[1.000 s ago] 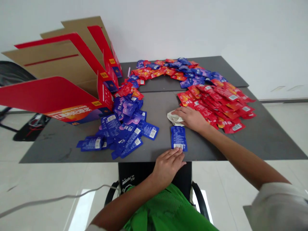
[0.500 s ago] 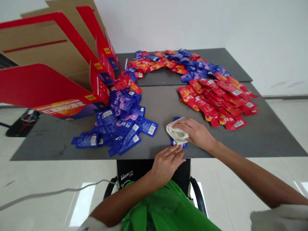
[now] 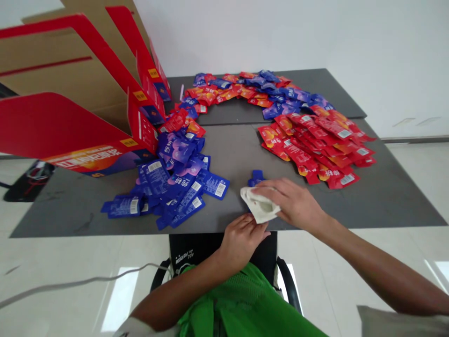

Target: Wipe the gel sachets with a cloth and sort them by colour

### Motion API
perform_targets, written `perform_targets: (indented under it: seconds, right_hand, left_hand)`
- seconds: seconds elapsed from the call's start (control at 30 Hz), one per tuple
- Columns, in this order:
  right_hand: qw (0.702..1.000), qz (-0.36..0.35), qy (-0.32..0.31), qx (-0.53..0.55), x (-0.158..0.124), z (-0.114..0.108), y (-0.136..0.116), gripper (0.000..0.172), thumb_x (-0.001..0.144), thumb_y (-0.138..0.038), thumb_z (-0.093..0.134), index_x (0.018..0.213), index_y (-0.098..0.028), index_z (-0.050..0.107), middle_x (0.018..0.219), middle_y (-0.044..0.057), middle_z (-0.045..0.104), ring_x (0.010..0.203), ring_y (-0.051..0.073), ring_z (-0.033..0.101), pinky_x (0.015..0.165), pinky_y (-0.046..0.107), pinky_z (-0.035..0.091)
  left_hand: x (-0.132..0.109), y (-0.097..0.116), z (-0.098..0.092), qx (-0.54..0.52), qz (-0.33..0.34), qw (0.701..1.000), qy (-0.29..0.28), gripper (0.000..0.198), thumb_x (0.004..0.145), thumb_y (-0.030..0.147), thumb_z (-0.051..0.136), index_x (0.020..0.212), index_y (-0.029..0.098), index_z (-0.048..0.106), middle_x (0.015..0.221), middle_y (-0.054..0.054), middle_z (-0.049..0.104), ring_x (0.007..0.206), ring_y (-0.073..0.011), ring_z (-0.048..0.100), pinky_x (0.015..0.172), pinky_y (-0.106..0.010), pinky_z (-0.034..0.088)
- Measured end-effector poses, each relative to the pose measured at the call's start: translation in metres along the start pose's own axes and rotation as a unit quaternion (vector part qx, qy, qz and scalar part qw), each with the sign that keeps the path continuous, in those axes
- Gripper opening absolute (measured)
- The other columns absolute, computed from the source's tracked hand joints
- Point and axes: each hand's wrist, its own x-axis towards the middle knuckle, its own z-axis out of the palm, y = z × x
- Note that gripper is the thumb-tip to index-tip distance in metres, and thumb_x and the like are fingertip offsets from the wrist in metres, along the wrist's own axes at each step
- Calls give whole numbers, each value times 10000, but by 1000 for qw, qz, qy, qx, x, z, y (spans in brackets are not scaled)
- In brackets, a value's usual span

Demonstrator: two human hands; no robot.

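Right hand: the right hand (image 3: pixel 295 202) sits low over the bench, fingers curled over a crumpled white cloth (image 3: pixel 260 205) and gathering it against the thumb side.
Left hand: the left hand (image 3: pixel 241 241) lies at the near bench edge, fingers loosely bent and empty, fingertips just at the cloth's lower edge.
Nearest item: a blue sachet (image 3: pixel 257 178) lies flat just beyond the cloth, its near end hidden beneath it.
Bench: a dark grey bench (image 3: pixel 231 152) carries everything, made of two joined panels.
Left of the hands: a loose heap of blue sachets (image 3: pixel 171 183) spreads at lower centre-left, well apart from the cloth.
Right of the hands: a dense pile of red sachets (image 3: pixel 314 147) fills the right side, near the right hand's knuckles but not touching.
Far edge: an arc of mixed red and blue sachets (image 3: pixel 252 91) links both piles.
Upper left: an opened red-and-cardboard display carton (image 3: pixel 70 105) stands tilted over the bench corner.
Below: a green garment (image 3: pixel 242 304) lies across the person's lap.
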Motion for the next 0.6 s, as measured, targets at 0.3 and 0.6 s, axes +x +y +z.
perform_targets:
  seconds: [0.3,0.6]
  right_hand:
    - [999,44,-28,-7,23,29,46,457,984,-185,667,1439,-229,650,1406,122,705,1236,297,673,1029,431,578]
    - [994,79,67,-38,50,0,59,446,1030,-262,624,1475,-240,642,1406,138,699,1266,315,666,1061,449,560]
  left_hand:
    - [-1,-2,1,4,19,1000,14,212,1078,303,683,1177,130,756,1236,-79,828,1174,-191,786,1093,-315,609]
    - [-2,-1,5,9,12,999,30,201,1091,314,662,1164,153,757,1232,-57,831,1174,-179,787,1070,-311,628]
